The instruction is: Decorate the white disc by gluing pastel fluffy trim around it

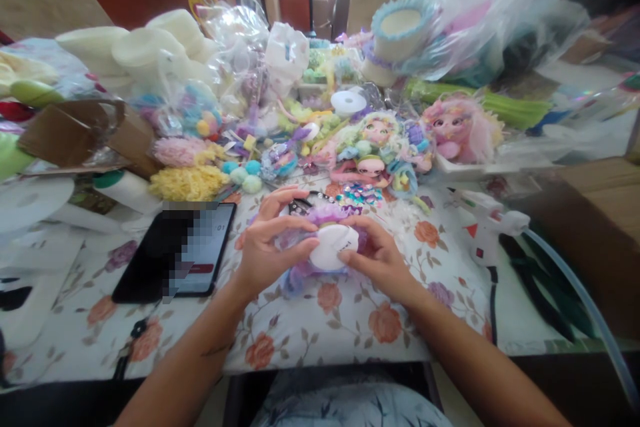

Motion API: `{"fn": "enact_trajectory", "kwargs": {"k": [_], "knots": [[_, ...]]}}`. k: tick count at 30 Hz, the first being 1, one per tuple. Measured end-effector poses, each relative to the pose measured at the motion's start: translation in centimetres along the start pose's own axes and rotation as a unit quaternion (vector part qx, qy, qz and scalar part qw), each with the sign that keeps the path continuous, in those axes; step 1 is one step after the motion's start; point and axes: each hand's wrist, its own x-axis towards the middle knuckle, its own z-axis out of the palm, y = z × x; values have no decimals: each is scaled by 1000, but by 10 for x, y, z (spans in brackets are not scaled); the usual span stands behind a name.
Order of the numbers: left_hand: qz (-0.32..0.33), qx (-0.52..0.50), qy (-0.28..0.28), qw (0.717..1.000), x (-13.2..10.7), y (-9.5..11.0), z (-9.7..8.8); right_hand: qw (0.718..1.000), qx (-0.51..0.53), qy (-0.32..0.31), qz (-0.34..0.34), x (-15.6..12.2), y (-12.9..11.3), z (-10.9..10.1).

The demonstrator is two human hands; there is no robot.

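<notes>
A white round disc [330, 247] with a small dark printed mark faces up between my hands. Purple and lilac frilly trim [325, 215] shows around its far side, and more pale fluff [295, 280] sticks out on the near left. My left hand [273, 240] grips the disc's left side, thumb on its face. On the opposite edge, my right hand [383, 257] pinches it with the thumb on top; its other fingers are partly hidden. Just beyond lies a black band with shiny studs [323, 198], beside a pile of blue and pink sequins [361, 194].
A tablet [150, 250] lies left on the floral cloth [330, 333]. Doll heads [377, 133], pompoms [245, 177] and yarn [190, 183] crowd the back. A white glue gun [490, 223], dark-handled pliers [537, 287] and a cardboard box [595, 213] are at right.
</notes>
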Motion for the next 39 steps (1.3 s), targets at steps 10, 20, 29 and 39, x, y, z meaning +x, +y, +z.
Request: {"fn": "enact_trajectory", "kwargs": {"k": [10, 20, 29, 39], "knots": [[-18, -7, 20, 1000, -3, 3, 7, 998, 53, 3, 24, 0, -1, 3], [-18, -44, -5, 999, -6, 1, 5, 998, 58, 3, 37, -2, 1, 2], [-36, 31, -2, 999, -13, 1, 11, 1000, -7, 17, 4, 1, 1, -5], [-45, 20, -4, 999, -14, -4, 21, 971, -221, 41, -79, 1, -1, -8]]}}
